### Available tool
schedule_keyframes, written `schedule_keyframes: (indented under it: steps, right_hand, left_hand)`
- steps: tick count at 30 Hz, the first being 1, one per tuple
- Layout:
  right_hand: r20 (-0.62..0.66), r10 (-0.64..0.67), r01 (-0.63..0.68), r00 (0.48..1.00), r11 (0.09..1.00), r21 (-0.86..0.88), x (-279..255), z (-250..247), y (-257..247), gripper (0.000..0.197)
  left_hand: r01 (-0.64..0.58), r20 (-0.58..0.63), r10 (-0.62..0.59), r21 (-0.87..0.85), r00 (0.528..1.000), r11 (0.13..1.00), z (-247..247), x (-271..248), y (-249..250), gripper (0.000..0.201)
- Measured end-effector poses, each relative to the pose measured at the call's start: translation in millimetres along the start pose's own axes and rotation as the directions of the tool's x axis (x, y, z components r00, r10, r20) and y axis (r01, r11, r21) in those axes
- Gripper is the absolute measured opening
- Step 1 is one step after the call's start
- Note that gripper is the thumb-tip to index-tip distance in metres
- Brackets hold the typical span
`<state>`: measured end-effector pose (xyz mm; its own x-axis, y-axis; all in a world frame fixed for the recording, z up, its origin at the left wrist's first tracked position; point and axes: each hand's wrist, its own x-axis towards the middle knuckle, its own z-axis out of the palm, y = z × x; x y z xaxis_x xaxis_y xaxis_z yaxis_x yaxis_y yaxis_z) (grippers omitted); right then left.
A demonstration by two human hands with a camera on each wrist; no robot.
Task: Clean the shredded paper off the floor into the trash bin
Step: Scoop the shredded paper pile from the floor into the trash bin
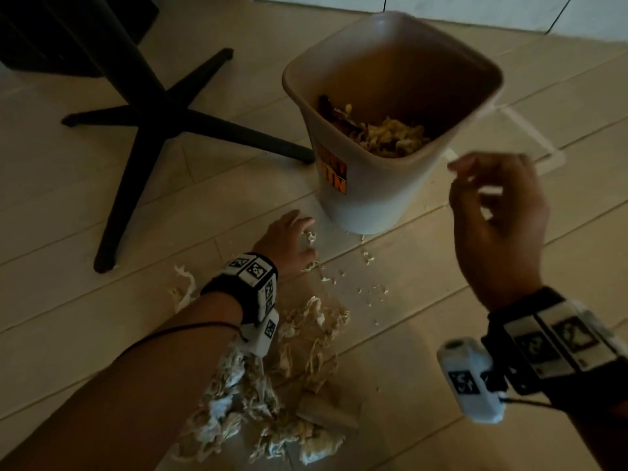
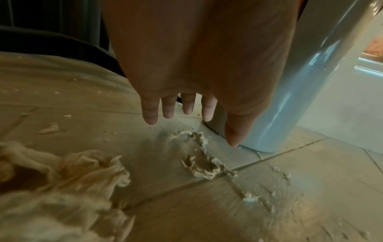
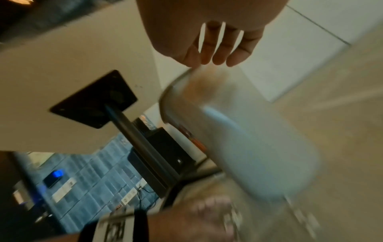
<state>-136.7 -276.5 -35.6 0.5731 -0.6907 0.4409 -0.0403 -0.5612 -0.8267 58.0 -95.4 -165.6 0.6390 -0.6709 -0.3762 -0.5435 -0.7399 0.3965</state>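
Note:
The pale trash bin stands on the floor, leaning a little, with shredded paper at its bottom. A big pile of shredded paper lies on the floor under my left forearm. My left hand is low at the bin's foot, and the left wrist view shows its fingers straight and spread just above a small clump of shreds. My right hand hangs in the air to the right of the bin's rim, fingers loosely curled and empty.
A black cross-shaped table base stands on the floor left of the bin. A cardboard tube lies at the near edge of the pile. Small crumbs of paper are scattered between the pile and the bin. White tape marks run behind the bin.

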Motion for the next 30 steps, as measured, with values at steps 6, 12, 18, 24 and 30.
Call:
schedule_keyframes:
  steps: [6,12,18,24,30]
  right_hand:
    - [0.307,0.232,-0.172,0.923,0.963,-0.209,-52,32,65,0.024]
    - [0.662,0.334,0.123,0.67,0.831,-0.543,-78,79,107,0.053]
    - [0.773,0.335,0.31,0.539,0.774,-0.552,-125,79,101,0.058]
    - [0.877,0.208,0.376,0.432,0.843,-0.385,-173,59,72,0.055]
    - [0.829,0.237,0.17,0.506,0.915,-0.365,-151,54,56,0.046]
  left_hand:
    - [-0.082,0.149,0.059,0.158,0.987,0.984,21,3,5,0.063]
    - [-0.177,0.157,0.147,0.198,0.977,0.964,49,-27,6,0.06]
    - [-0.195,0.199,0.155,0.199,0.968,0.96,67,-82,13,0.061]
    - [-0.174,0.214,0.161,0.042,0.963,0.984,66,-112,15,0.053]
    - [-0.114,0.079,0.115,-0.023,0.99,0.993,38,-103,16,0.049]
